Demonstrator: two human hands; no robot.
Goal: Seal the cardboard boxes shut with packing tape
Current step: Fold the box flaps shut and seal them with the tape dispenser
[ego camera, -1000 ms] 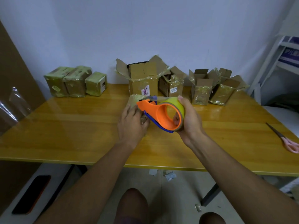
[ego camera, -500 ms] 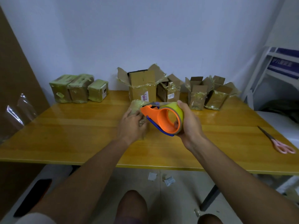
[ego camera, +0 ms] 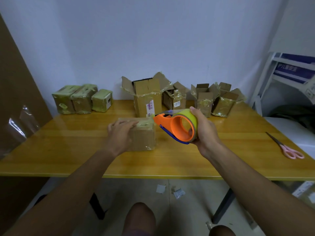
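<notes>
A small closed cardboard box point(ego camera: 143, 137) lies on the yellow wooden table point(ego camera: 68, 150) in front of me. My left hand point(ego camera: 119, 133) rests on its top left side with the fingers laid flat across the lid. My right hand point(ego camera: 202, 132) grips an orange tape dispenser point(ego camera: 177, 126) with a yellow-green roll, held just right of the box. Its nose touches the box's top right edge, and a strip of clear tape runs onto the lid.
Three taped boxes point(ego camera: 81, 101) stand at the back left. Several open boxes point(ego camera: 148, 97) with raised flaps line the back middle and right. Pink-handled scissors point(ego camera: 288, 149) lie near the right edge. A white shelf point(ego camera: 289, 70) stands at the right.
My left hand has slid left over the lid, uncovering the box. The dispenser has pulled away to the right of the box. The view has tilted down slightly.
</notes>
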